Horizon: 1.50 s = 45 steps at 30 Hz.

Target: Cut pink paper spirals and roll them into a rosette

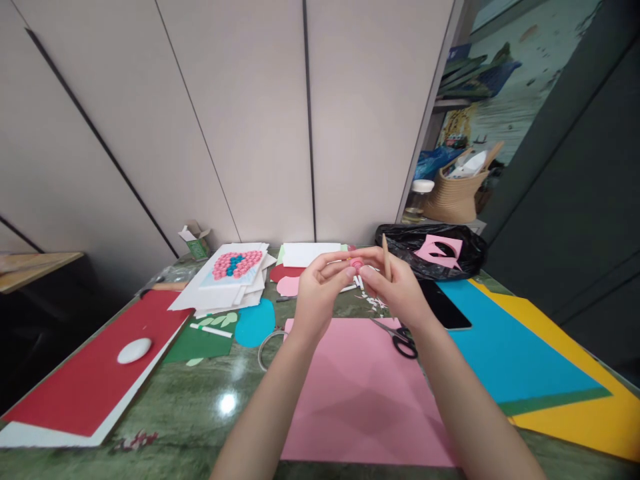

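Both of my hands are raised above the far edge of a pink paper sheet (360,393). Between their fingertips is a small pink rolled paper flower (357,263). My left hand (325,283) pinches it from the left with thumb and fingers. My right hand (395,283) pinches it from the right and also has a thin wooden stick (386,257) held upright between its fingers. Black-handled scissors (403,341) lie on the pink sheet below my right hand. Small paper scraps (373,303) are scattered beyond them.
To the left are a picture of pink and blue paper rolls (237,265), a red sheet (75,373) with a white oval object (134,351), and a tape roll (267,350). A black tablet (447,307), blue sheet (525,353) and black bag (400,237) lie right.
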Tool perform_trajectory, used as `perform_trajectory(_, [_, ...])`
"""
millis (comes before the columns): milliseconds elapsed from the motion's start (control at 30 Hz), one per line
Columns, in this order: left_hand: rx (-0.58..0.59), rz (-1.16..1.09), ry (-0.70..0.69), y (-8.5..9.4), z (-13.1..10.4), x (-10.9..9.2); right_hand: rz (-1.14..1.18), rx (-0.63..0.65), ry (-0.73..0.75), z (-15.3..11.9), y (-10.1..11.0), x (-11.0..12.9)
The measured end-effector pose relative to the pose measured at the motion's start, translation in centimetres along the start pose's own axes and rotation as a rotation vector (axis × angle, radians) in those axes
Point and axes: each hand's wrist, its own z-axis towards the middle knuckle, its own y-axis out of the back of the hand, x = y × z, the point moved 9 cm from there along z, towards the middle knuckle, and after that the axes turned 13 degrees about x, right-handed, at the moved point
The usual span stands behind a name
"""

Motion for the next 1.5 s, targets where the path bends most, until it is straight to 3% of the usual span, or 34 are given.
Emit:
perform_trajectory(267, [0.010, 0.012, -0.014, -0.5, -0.3, -0.5, -0.079, -0.106, 0.022, -0.1, 0.8, -0.1])
perform_trajectory(467, [-0.059, 0.037, -0.014, -0.4, -0.7, -0.2, -0.124, -0.209, 0.050, -0.5, 1.1, 0.1])
perform_trajectory(900, [-0.080, 0.028, -0.054, -0.6, -0.9, 0.0, -0.155, -0.249, 0.108, -0.9, 1.2, 0.1])
perform_trajectory(1100, [-0.036, -0.074, 0.002, -0.8, -0.3, 0.8, -0.098, -0.189, 0.030, -0.1, 1.5, -0.7])
perform_trajectory(1500, [-0.007, -0.152, 0.037, -1.0, 0.0, 0.6, 0.094, -0.076, 0.050, 0.2, 0.8, -0.9])
